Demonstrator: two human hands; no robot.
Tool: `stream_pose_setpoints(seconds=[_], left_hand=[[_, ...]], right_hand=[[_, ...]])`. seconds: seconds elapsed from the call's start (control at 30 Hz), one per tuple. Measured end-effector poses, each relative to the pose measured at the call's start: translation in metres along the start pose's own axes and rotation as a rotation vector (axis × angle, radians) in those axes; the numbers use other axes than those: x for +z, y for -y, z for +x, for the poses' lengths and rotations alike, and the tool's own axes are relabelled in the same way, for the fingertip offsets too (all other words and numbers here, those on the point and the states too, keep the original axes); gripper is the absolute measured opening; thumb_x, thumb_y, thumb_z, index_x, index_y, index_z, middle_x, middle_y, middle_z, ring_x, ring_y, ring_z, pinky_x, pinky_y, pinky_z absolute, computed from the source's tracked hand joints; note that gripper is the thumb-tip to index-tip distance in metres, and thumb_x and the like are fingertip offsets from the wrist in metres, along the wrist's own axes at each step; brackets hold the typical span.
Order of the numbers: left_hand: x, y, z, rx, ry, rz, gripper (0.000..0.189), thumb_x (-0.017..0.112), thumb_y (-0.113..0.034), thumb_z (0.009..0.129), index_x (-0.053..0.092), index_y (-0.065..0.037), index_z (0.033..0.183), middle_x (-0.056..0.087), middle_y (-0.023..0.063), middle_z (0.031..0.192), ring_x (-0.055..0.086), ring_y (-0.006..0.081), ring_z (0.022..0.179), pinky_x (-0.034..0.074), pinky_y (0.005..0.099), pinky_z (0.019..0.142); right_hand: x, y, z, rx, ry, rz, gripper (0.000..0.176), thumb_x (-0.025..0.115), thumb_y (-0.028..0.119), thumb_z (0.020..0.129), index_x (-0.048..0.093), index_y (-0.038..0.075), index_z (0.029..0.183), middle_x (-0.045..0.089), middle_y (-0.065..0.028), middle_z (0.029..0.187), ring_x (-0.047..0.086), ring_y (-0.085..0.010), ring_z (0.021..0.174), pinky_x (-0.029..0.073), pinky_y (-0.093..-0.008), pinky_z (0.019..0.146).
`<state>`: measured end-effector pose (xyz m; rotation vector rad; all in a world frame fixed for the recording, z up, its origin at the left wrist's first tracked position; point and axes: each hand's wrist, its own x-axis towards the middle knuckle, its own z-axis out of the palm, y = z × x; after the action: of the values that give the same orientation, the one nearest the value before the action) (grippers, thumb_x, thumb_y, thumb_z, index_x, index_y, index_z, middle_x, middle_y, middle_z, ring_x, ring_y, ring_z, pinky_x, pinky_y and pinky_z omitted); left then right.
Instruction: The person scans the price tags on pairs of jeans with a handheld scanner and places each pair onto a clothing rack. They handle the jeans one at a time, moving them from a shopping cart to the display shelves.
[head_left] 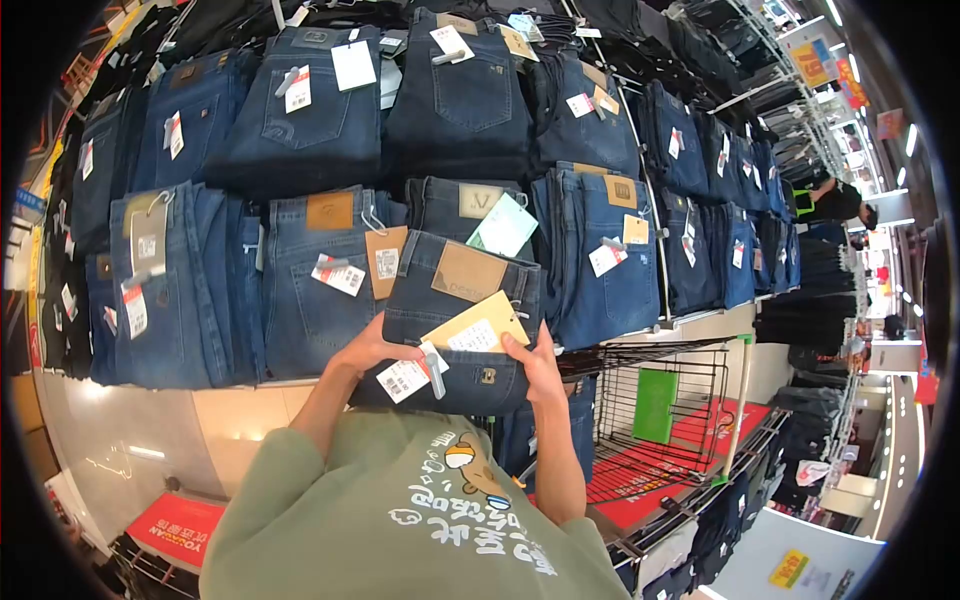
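A folded pair of dark blue jeans is held in front of my chest between both hands. My left hand grips its left side, thumb on the front near a white price tag with a grey security pin. On the right side my right hand holds the edge, its thumb pressing by a yellow paper tag. A tan leather patch shows at the waistband. The fingers behind the denim are hidden.
Stacks of folded jeans with tags fill the display in front, with another row behind. A black wire shopping cart with a green panel stands at my right. Farther right, a person is beside the racks.
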<state>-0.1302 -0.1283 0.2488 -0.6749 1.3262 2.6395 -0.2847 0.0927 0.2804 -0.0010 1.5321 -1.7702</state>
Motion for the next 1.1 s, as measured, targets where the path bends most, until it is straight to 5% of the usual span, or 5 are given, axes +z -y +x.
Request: stream_pose_setpoints(seconds=[0.57, 0.97, 1.03, 1.07, 1.1], left_hand=[[0.034, -0.009, 0.061, -0.034, 0.141, 0.250, 0.064, 0.076, 0.001, 0.063, 0.052, 0.000, 0.123, 0.063, 0.0079, 0.110, 0.061, 0.0163, 0.095, 0.048, 0.0320, 0.087], [0.268, 0.117, 0.114, -0.333, 0.776, 0.692, 0.072, 0.082, -0.012, 0.066, 0.047, 0.002, 0.128, 0.063, 0.0108, 0.112, 0.059, 0.0190, 0.102, 0.044, 0.0341, 0.094], [0.266, 0.197, 0.156, -0.090, 0.826, 1.073, 0.061, 0.076, -0.012, 0.071, 0.049, 0.000, 0.125, 0.063, 0.0165, 0.112, 0.061, 0.0240, 0.103, 0.047, 0.0364, 0.092], [0.253, 0.223, 0.159, 0.009, 0.817, 1.342, 0.053, 0.072, -0.012, 0.074, 0.051, -0.001, 0.121, 0.063, 0.0187, 0.110, 0.061, 0.0282, 0.103, 0.048, 0.0386, 0.089], [0.246, 0.237, 0.163, 0.122, 0.798, 1.607, 0.045, 0.069, -0.012, 0.076, 0.053, -0.002, 0.118, 0.062, 0.0209, 0.109, 0.061, 0.0325, 0.103, 0.049, 0.0408, 0.086]], right_hand=[[-0.043, 0.001, -0.026, 0.024, -0.158, 0.197, 0.066, 0.071, 0.003, 0.078, 0.037, 0.006, 0.134, 0.056, -0.0099, 0.121, 0.056, -0.0205, 0.109, 0.047, -0.0363, 0.093], [-0.172, -0.095, -0.236, -0.381, -0.927, 0.467, 0.068, 0.072, 0.004, 0.079, 0.034, 0.004, 0.136, 0.054, -0.0113, 0.125, 0.055, -0.0217, 0.112, 0.046, -0.0356, 0.095], [-0.227, -0.153, -0.220, -0.273, -1.111, 0.241, 0.067, 0.073, 0.011, 0.080, 0.037, 0.000, 0.135, 0.054, -0.0148, 0.126, 0.054, -0.0232, 0.115, 0.045, -0.0344, 0.094], [-0.262, -0.231, -0.198, 0.016, -1.383, -0.131, 0.067, 0.073, 0.017, 0.080, 0.040, -0.002, 0.135, 0.056, -0.0199, 0.124, 0.057, -0.0271, 0.111, 0.046, -0.0361, 0.093], [-0.267, -0.226, -0.208, 0.303, -1.269, -0.149, 0.065, 0.071, 0.020, 0.081, 0.042, -0.001, 0.134, 0.053, -0.0235, 0.127, 0.056, -0.0303, 0.112, 0.045, -0.0373, 0.094]])
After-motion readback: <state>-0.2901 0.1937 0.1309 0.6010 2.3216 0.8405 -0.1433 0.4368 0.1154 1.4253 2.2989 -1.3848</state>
